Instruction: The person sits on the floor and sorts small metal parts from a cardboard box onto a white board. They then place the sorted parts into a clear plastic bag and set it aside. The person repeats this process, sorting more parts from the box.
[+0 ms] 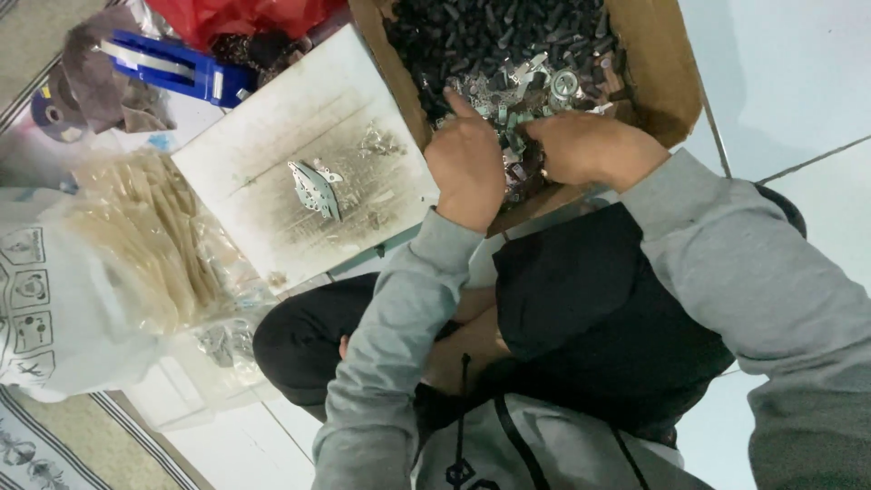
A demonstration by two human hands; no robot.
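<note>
A cardboard box [658, 73] lies on the floor in front of me, filled with small black parts [490, 36] and a patch of small silvery metal pieces [535, 86]. My left hand [467, 159] rests in the box with its index finger stretched into the metal pieces. Beside it, my right hand [581, 145] digs into the same pile, fingers curled down among the pieces and hidden from me. Whether either hand grips a piece is not visible. Both arms wear grey sleeves.
A dirty white board [272, 163] with two flat metal plates [316, 189] lies left of the box. Further left are clear plastic bags [154, 236] of pale strips, a blue tool [172, 68] and red plastic [236, 16]. I sit on white floor tiles [789, 54].
</note>
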